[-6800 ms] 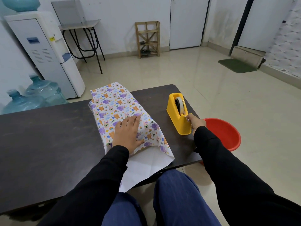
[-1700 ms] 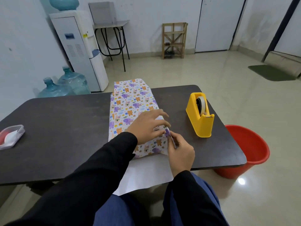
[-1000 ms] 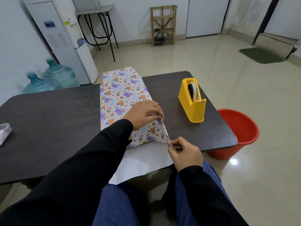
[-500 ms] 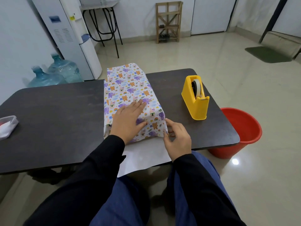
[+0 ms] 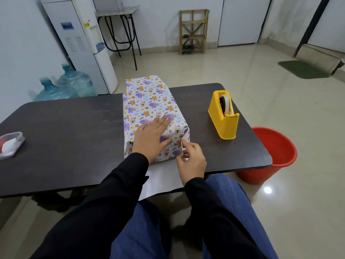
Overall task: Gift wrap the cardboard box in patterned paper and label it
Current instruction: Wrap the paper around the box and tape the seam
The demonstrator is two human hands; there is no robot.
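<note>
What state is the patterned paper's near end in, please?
Not folded shut: its white flap lies spread flat past the table edge.

Office-like room: water dispenser point(image 5: 82, 43), spare bottles point(image 5: 63, 86), tiled floor point(image 5: 261, 86).

Soft, even light fills my view; a bright glare spot sits on the glossy floor point(image 5: 267, 190); the edges bend, and focus is sharp.

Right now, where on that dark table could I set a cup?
Widest bare stretch: between the plastic tub at the left edge of the table and the wrapped box. A narrower strip lies between box and tape dispenser. Crowded: the near edge, where the left hand presses the box and the right hand pinches paper.
</note>
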